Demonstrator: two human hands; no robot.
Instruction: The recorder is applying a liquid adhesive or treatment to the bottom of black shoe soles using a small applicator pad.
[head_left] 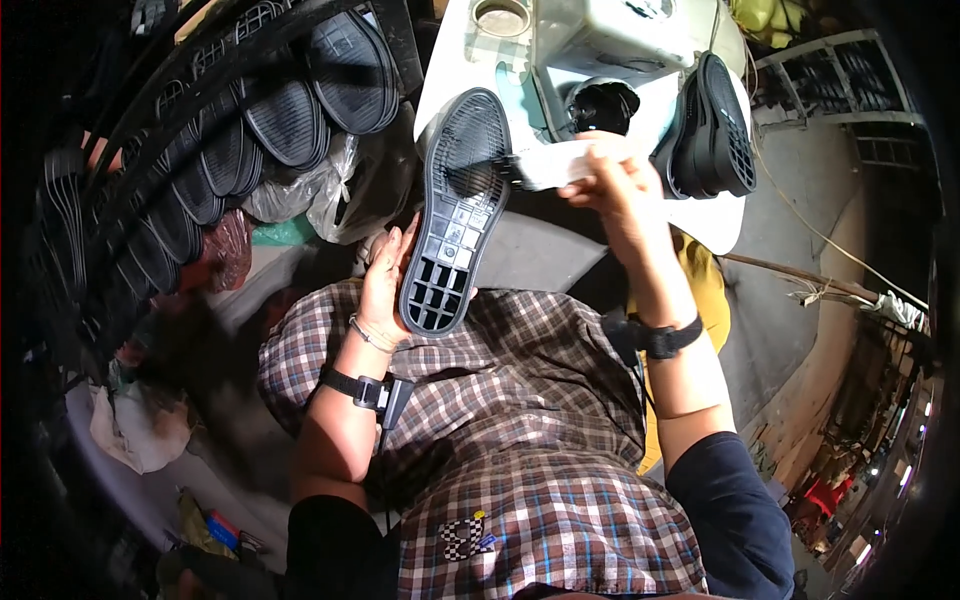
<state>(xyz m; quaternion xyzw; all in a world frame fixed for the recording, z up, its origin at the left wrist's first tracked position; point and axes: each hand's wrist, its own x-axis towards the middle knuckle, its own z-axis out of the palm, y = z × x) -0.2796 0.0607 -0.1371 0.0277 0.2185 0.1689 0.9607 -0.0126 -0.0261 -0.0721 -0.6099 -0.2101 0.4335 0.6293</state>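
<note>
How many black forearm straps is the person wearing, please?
2: one strap on the left forearm, whose hand holds the black sole; another strap on the right forearm. Sleeves could hide more.

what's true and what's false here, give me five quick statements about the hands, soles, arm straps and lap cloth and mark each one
1. The left hand holds a black shoe sole. True.
2. The right hand is empty. False: it grips a white-handled brush.
3. More black soles stand at the right side of the white table. True.
4. Neither arm wears a strap. False: black straps circle both.
5. The cloth over the lap is plain yellow. False: it is a plaid cloth.
</note>
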